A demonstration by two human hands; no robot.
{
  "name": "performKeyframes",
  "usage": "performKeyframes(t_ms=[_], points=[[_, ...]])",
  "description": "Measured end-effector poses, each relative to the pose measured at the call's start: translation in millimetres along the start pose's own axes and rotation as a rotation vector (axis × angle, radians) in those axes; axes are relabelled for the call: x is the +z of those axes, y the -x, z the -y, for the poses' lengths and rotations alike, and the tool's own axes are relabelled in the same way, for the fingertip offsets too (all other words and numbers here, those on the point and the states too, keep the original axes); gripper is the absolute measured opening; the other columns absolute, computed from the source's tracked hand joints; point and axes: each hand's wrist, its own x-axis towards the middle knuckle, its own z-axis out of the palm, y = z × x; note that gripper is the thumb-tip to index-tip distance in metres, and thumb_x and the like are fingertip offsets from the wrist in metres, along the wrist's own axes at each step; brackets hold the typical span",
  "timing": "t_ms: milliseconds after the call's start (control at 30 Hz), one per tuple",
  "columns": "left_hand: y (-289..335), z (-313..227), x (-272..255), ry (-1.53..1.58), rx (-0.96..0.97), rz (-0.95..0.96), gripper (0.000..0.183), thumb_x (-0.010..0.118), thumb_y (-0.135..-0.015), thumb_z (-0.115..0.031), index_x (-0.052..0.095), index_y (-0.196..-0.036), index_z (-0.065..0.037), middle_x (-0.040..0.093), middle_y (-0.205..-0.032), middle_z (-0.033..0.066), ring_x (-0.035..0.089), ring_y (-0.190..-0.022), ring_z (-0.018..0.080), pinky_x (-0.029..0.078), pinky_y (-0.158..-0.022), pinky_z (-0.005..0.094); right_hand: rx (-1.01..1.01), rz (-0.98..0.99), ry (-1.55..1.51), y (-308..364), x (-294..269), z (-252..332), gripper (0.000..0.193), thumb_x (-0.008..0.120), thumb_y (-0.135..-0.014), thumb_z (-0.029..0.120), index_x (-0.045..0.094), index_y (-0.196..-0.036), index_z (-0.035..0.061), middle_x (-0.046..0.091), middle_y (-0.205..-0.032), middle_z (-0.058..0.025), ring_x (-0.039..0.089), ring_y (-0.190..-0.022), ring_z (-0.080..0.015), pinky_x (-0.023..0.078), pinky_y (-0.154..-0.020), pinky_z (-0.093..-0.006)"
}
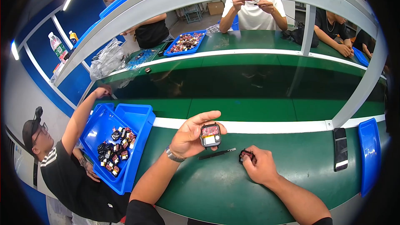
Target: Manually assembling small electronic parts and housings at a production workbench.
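My left hand, with a metal bracelet at its wrist, holds up an open square watch case. A red circuit board, a pale battery-like block and a round white part show inside its black frame. Lower and to the right, my right hand grips a similar dark watch case with red parts, close over the green tabletop; the fingers cover much of it. Between the hands lies a slim black tool with a pale tip, touched by neither.
Nested blue trays at left hold several similar assemblies. A black phone and a blue tray lie at right. A grey frame post rises beyond. A co-worker reaches across at left; others sit opposite.
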Motion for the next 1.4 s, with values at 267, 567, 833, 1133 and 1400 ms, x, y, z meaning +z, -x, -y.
performKeyframes(t_ms=[267,567,833,1133,1400], points=[[-2.0,0.2,-3.8,0.127,0.060,-0.086,0.062,0.065,-0.099,-0.027,0.039,-0.149,0.000,0.058,-0.132,0.0272,0.070,-0.098,0.0272,0.061,-0.082,0.0353,-0.012,-0.001,0.001,0.0,0.0,-0.3,0.013,0.062,-0.087,0.012,0.065,-0.088,-0.0006,0.064,-0.065,-0.0115,0.061,-0.053,-0.0203,0.048,-0.054,-0.0345],[-3.5,1.2,-3.0,0.229,0.115,-0.126,0.052,0.058,-0.103,-0.025,0.042,-0.144,0.002,0.056,-0.132,0.0289,0.071,-0.098,0.0295,0.064,-0.085,0.0359,-0.019,-0.009,-0.015,-0.2,0.8,-2.2,0.013,0.062,-0.088,0.012,0.065,-0.088,-0.0002,0.064,-0.065,-0.0108,0.061,-0.054,-0.0193,0.048,-0.054,-0.0336],[-4.1,2.3,-1.2,0.211,0.145,-0.207,0.045,0.046,-0.108,-0.029,0.047,-0.139,0.003,0.057,-0.132,0.0285,0.071,-0.096,0.0270,0.064,-0.080,0.0314,-0.004,-0.002,-0.011,0.2,0.0,0.1,0.012,0.062,-0.088,0.012,0.065,-0.088,0.0001,0.064,-0.066,-0.0108,0.061,-0.054,-0.0189,0.048,-0.055,-0.0331],[-5.2,4.0,-1.8,0.170,0.150,-0.232,0.043,0.047,-0.108,-0.028,0.048,-0.137,0.003,0.058,-0.130,0.0295,0.071,-0.096,0.0274,0.064,-0.081,0.0306,0.005,0.008,-0.011,0.8,-1.1,-1.7,0.012,0.063,-0.087,0.012,0.065,-0.087,0.0001,0.064,-0.065,-0.0102,0.060,-0.053,-0.0182,0.048,-0.054,-0.0326],[-5.3,3.1,-0.9,0.111,0.157,-0.292,0.042,0.046,-0.108,-0.029,0.051,-0.136,0.002,0.061,-0.128,0.0281,0.071,-0.094,0.0257,0.063,-0.080,0.0302,-0.013,-0.003,-0.004,-1.4,-0.7,-0.4,0.013,0.063,-0.087,0.013,0.065,-0.087,0.0002,0.064,-0.064,-0.0101,0.060,-0.053,-0.0182,0.048,-0.054,-0.0326]])
